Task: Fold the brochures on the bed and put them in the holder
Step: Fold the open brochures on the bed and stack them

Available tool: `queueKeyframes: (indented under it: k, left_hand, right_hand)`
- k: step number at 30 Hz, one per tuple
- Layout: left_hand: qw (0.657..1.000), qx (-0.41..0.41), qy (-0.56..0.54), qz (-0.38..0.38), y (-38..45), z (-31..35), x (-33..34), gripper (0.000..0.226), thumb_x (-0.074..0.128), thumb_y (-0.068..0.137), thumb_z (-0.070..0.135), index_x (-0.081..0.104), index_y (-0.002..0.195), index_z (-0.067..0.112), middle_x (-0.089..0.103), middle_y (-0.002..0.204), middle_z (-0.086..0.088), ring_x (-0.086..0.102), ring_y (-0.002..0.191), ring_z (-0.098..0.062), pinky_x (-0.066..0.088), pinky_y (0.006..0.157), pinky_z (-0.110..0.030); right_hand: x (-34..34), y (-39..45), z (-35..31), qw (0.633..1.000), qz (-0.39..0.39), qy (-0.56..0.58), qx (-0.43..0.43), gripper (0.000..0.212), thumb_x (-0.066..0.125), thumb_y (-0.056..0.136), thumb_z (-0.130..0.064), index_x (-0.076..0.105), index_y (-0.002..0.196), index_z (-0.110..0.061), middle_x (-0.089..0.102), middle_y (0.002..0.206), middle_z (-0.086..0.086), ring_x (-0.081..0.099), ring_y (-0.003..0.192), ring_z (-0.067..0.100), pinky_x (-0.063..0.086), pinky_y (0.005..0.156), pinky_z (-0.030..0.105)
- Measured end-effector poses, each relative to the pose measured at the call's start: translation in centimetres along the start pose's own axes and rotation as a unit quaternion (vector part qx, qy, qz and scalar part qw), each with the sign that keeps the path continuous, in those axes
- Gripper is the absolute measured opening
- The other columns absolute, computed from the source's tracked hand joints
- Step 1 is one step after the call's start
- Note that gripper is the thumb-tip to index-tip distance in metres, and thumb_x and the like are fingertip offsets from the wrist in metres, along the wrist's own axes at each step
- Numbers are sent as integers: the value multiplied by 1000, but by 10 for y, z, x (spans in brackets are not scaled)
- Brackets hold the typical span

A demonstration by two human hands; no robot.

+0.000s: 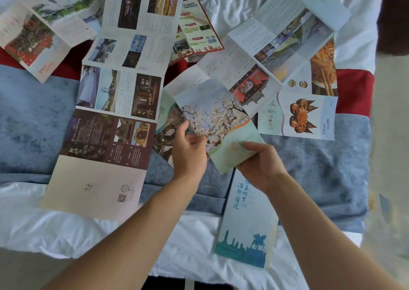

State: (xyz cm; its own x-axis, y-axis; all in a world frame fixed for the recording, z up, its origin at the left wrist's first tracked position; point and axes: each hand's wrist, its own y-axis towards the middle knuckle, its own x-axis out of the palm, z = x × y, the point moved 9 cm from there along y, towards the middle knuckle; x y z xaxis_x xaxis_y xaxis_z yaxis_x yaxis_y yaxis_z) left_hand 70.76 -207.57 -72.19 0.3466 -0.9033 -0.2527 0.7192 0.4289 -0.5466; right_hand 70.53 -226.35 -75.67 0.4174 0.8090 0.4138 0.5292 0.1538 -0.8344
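Observation:
I hold a pale green brochure with white blossom photos (218, 121) above the bed, partly folded. My left hand (188, 151) pinches its left edge and my right hand (260, 164) grips its lower right corner. A folded blue brochure with a city skyline and horse rider (245, 230) lies on the white sheet just below my right hand. A long unfolded brochure with a brown panel and cream cover (106, 134) lies to the left. A crab-picture brochure (301, 115) lies to the right. No holder is in view.
More unfolded brochures cover the far side: one with red buildings (33, 37) at far left, a small red-bordered one (195, 26) in the middle, a long white one (283, 35) at the right. They lie on a blue and red blanket (33, 117) over white bedding (66, 230).

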Motion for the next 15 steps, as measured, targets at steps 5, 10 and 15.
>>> queueKeyframes:
  k: [5,10,15]
  left_hand:
    - [995,67,67,19,9,9,-12,52,56,96,9,48,141,34,58,85,11,58,70,0,45,55,-10]
    - [968,154,195,-38,4,9,-9,53,57,94,5,49,143,25,59,98,1,51,70,-12,45,62,-24]
    - [931,223,278,-84,-18,5,9,60,60,91,4,43,147,18,54,101,-2,52,71,-13,48,61,-32]
  right_hand:
    - [-4,0,-18,992,7,-117,-57,38,50,92,-12,66,127,-14,73,113,11,68,95,24,51,81,37]
    - [-21,-9,-45,880,154,-402,-199,57,71,82,-11,58,134,-28,73,91,-7,70,80,9,58,65,28]
    - [-22,-20,-47,788,173,-535,-251,69,70,82,-20,45,143,-40,65,102,-12,61,84,1,44,56,13]
